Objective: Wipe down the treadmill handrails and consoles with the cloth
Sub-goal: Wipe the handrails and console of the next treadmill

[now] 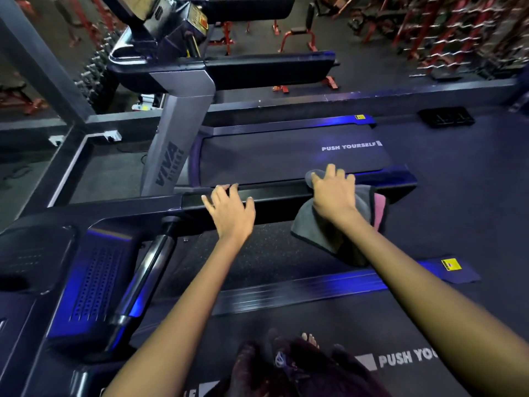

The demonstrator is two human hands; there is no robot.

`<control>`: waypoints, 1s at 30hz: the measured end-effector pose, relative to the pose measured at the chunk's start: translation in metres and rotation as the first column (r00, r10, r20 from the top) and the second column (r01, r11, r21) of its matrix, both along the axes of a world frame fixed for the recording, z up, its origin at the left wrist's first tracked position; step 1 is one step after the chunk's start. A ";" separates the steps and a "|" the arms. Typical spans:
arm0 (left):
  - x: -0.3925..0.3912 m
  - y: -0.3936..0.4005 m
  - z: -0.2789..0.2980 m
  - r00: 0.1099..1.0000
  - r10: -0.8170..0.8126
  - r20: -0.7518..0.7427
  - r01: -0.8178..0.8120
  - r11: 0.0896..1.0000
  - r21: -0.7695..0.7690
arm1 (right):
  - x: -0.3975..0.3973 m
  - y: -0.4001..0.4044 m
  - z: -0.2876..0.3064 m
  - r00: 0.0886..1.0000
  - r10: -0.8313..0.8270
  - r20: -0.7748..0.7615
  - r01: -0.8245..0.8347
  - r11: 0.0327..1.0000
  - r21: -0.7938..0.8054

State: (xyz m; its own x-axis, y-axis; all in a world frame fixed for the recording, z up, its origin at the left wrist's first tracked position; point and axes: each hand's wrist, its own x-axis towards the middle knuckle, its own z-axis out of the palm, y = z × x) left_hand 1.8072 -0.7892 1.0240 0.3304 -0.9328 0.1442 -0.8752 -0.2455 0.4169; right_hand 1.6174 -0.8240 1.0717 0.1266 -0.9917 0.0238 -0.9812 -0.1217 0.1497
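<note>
The black side handrail [274,193] of the treadmill I stand on runs across the middle of the view. My left hand [232,210] rests on it with fingers spread and holds nothing. Further right, my right hand [333,196] lies on a grey cloth [317,233] with a pink underside, which is draped over the rail's end. Its fingers bend over the cloth and the rail's far edge. The console [94,270], with a perforated panel, sits at the lower left beside a shiny front grip bar [148,270].
Beyond the rail stands a neighbouring treadmill with its belt [286,159] and grey upright post [171,156]. The belt [343,325] under my feet [286,362] fills the bottom. Red benches and racks [446,32] crowd the far gym floor.
</note>
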 end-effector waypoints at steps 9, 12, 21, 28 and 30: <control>-0.049 -0.004 -0.002 0.903 -0.399 0.161 0.383 0.916 0.123 | -0.035 0.009 -0.007 0.993 0.115 0.006 -0.115 0.993 0.004; -0.043 -0.003 -0.007 0.871 -0.433 0.230 0.410 0.901 0.144 | -0.031 -0.001 -0.004 1.000 0.011 0.016 -0.011 1.000 -0.001; -0.045 -0.003 -0.007 0.866 -0.428 0.257 0.395 0.903 0.170 | -0.035 0.014 -0.012 0.999 0.016 0.033 -0.014 0.998 -0.062; -0.044 -0.001 -0.004 0.861 -0.441 0.254 0.401 0.895 0.194 | -0.008 0.000 -0.008 0.971 -0.147 0.189 0.142 0.989 0.038; -0.045 -0.001 -0.004 0.859 -0.444 0.256 0.402 0.893 0.201 | -0.005 -0.001 -0.008 0.983 -0.072 0.168 0.069 0.997 0.025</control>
State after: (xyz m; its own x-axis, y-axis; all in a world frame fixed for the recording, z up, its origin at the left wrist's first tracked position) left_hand 1.7626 -0.7903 1.0202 -0.1366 -0.9901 0.0331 -0.9828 0.1396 0.1212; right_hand 1.6122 -0.8246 1.0635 0.0524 -0.9984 0.0201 -0.9984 -0.0528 -0.0202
